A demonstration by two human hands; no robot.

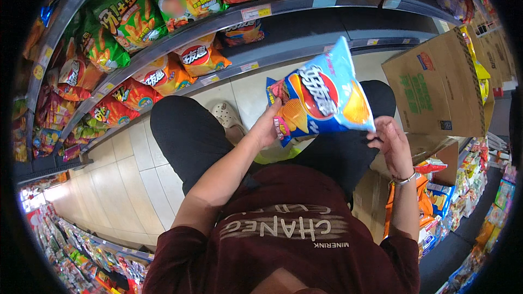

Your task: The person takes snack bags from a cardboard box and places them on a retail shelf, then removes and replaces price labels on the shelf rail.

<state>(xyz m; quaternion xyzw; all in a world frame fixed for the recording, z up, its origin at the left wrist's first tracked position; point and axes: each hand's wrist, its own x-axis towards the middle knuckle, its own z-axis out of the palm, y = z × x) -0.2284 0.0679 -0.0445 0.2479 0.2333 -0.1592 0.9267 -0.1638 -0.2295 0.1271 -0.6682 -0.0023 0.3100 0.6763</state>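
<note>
A blue bag of chips (pixel 318 96) is held up in front of my knees, its light blue end raised towards the upper right. My left hand (pixel 267 126) grips the bag's dark blue lower left end between thumb and fingers. Close beside its lower right corner is my right hand (pixel 388 139), fingers apart and slightly curled, holding nothing; whether a fingertip touches the corner cannot be told. Beyond the bag, orange chip bags (pixel 203 55) stand on the low shelf, and a red and blue bag (pixel 244 32) lies further back there.
A metal shelf edge (pixel 294 6) curves across the top, with green, red and yellow snack bags above it. To the right stands a large cardboard box (pixel 431 85) with a yellow bag inside. Orange snack bags (pixel 425 196) lie beside my right forearm. Tiled floor (pixel 126 175) shows at left.
</note>
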